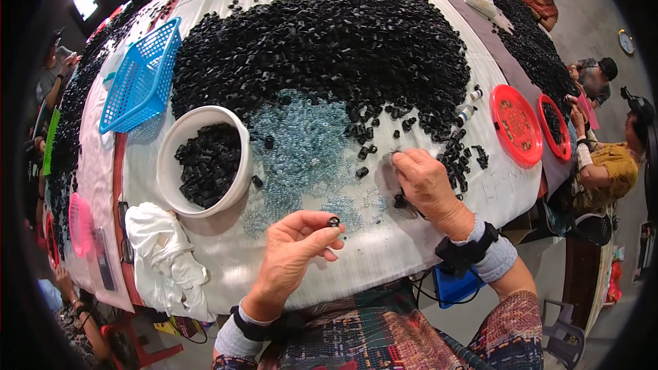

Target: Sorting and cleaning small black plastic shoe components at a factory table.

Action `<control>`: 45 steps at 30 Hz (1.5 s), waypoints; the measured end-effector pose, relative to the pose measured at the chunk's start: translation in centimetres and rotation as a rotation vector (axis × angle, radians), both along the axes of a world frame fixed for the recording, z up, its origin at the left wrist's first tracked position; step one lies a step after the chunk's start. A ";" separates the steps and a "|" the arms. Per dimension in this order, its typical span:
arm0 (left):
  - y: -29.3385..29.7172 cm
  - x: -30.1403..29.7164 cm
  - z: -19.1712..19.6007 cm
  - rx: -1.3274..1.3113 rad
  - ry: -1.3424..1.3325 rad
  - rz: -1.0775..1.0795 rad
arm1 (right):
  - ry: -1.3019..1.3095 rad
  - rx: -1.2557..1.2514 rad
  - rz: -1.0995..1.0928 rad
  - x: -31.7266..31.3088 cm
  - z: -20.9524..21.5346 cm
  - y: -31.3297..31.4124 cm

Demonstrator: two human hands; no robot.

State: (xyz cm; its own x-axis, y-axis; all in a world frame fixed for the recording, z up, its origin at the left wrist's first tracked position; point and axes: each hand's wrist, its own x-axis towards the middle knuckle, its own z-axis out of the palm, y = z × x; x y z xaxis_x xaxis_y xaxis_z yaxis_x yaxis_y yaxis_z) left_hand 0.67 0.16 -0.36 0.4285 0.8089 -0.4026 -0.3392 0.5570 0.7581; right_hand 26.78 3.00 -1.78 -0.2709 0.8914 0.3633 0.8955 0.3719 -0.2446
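Observation:
Between the thumb and fingers of my left hand (300, 245) is a small black plastic part (334, 222), its round opening facing up. My right hand (426, 181) is closed just above the table, fingertips together; I cannot make out anything in them. A few loose black pieces (401, 201) lie below it. Ahead of both hands spreads a patch of small clear bluish rings (301, 147). Behind that rises a broad heap of black plastic parts (315, 48). A white bowl (164, 173) half full of black parts (209, 164) stands left of the rings.
A blue mesh basket (140, 79) sits beyond the bowl, with a crumpled white cloth (161, 253) at the near left edge. Red round trays (531, 154) are on the right. Other people (606, 164) work along both sides. A phone-like black slab (104, 260) lies at left.

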 end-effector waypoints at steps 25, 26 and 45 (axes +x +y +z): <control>-0.9 1.8 0.3 0.224 0.040 0.065 | 0.716 -0.042 0.097 -7.7 3.5 -4.5; -1.0 1.8 0.2 0.221 0.050 0.063 | 0.717 -0.043 0.096 -7.6 3.3 -4.6; -0.5 1.5 -0.3 0.034 0.088 0.008 | 0.453 -0.028 0.174 -8.2 3.0 -5.1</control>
